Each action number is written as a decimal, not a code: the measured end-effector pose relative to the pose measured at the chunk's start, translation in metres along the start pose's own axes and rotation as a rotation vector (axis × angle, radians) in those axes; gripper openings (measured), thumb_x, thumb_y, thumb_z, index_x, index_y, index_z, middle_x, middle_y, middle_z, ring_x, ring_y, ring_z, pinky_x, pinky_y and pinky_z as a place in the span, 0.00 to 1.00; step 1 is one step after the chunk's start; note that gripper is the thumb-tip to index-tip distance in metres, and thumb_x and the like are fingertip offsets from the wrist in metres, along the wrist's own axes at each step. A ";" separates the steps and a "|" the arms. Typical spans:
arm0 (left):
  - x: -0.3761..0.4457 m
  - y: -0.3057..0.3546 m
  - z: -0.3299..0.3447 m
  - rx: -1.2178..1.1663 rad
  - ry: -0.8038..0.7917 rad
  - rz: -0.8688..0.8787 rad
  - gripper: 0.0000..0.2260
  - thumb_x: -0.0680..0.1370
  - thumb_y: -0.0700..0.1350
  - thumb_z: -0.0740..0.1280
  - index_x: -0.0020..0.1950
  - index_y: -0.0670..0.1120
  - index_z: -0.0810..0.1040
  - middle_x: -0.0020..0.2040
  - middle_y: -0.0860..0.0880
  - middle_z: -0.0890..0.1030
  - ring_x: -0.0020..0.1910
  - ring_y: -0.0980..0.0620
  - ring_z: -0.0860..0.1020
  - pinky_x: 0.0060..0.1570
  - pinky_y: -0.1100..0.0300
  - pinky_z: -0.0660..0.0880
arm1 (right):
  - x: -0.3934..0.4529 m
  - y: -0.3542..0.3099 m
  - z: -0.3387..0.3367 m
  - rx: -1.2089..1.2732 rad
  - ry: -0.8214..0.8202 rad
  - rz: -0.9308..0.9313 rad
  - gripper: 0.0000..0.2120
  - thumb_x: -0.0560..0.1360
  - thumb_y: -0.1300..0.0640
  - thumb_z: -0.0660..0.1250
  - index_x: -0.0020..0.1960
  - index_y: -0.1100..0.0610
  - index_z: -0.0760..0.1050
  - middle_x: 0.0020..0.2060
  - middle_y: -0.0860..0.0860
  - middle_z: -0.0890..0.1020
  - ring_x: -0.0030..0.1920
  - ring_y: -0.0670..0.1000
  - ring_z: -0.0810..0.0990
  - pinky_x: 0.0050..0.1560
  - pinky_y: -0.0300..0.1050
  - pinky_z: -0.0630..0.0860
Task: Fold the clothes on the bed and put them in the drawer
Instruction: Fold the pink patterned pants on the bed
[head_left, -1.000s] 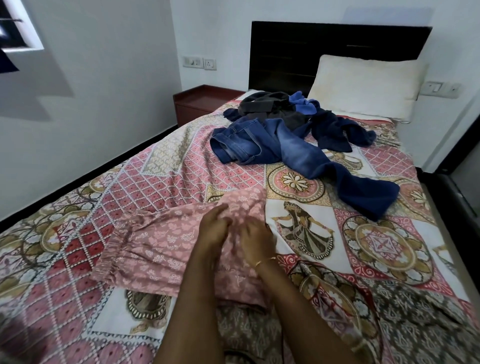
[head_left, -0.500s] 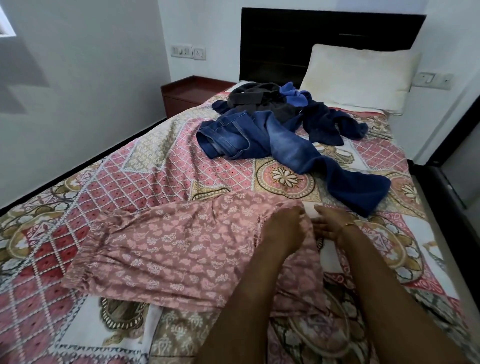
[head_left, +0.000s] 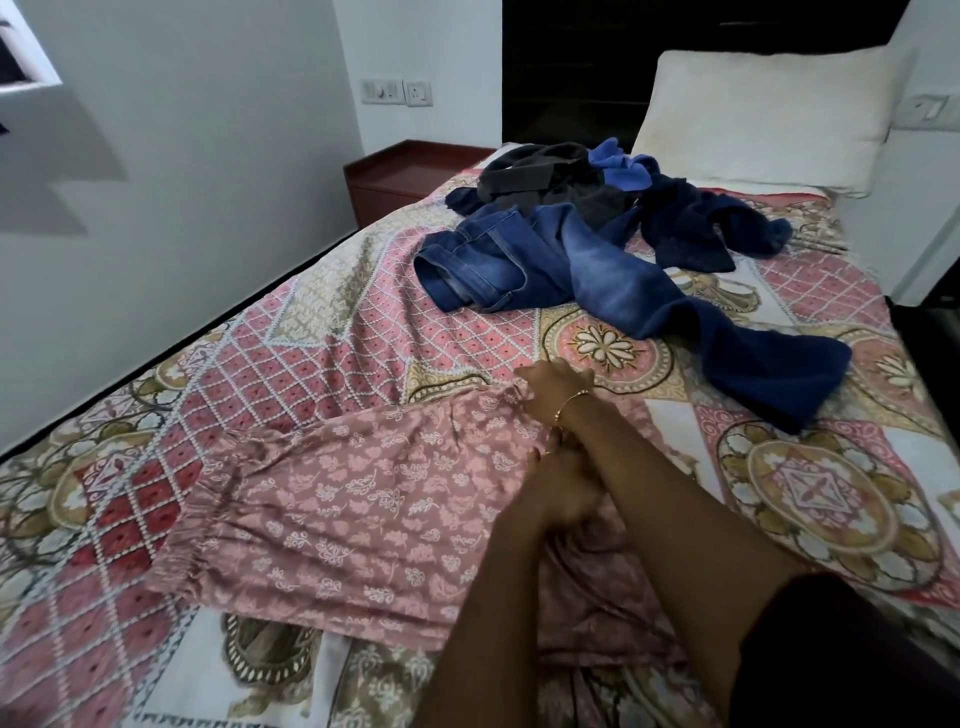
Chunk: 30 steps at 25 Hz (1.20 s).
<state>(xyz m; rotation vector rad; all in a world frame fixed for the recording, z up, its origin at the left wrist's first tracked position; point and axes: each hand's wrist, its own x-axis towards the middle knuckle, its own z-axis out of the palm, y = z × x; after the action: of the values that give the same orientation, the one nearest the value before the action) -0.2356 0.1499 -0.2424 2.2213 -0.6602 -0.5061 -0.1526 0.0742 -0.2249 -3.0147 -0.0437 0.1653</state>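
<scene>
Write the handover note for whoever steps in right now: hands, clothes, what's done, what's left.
Right hand, with the bangle, grips the far corner of the pink trousers.
Left hand holds the same trousers nearer the body; the exact grip is hard to see.
The trousers lie spread flat on the bed, elastic cuff toward the left, not yet folded.
Jeans and the dark clothes pile lie unfolded near the pillow.
Done: trousers laid out. Left: fold everything and put it away; no drawer is clearly in view.
</scene>
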 end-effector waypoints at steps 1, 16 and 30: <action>-0.001 0.000 -0.007 -0.276 0.117 -0.041 0.13 0.76 0.37 0.62 0.58 0.35 0.77 0.62 0.33 0.75 0.54 0.44 0.76 0.51 0.61 0.72 | -0.001 -0.001 -0.003 -0.008 0.015 -0.003 0.18 0.76 0.53 0.65 0.65 0.51 0.72 0.64 0.54 0.74 0.66 0.57 0.68 0.65 0.56 0.63; -0.035 -0.021 -0.044 -1.258 0.881 -0.677 0.15 0.74 0.29 0.60 0.61 0.32 0.70 0.51 0.37 0.78 0.35 0.42 0.78 0.26 0.49 0.79 | -0.119 -0.018 0.014 -0.159 0.338 -0.080 0.17 0.71 0.58 0.64 0.60 0.57 0.74 0.57 0.56 0.74 0.61 0.60 0.69 0.57 0.55 0.64; -0.043 -0.011 -0.004 0.471 0.194 -0.458 0.36 0.78 0.66 0.45 0.77 0.46 0.42 0.77 0.41 0.39 0.73 0.36 0.34 0.70 0.43 0.34 | -0.152 0.016 0.032 0.550 0.404 0.598 0.15 0.74 0.49 0.65 0.55 0.57 0.78 0.61 0.57 0.72 0.60 0.59 0.70 0.57 0.47 0.69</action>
<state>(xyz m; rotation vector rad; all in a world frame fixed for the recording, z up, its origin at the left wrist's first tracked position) -0.2636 0.1844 -0.2417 2.8452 -0.1688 -0.3720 -0.3073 0.0568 -0.2418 -2.3666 0.7967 -0.3275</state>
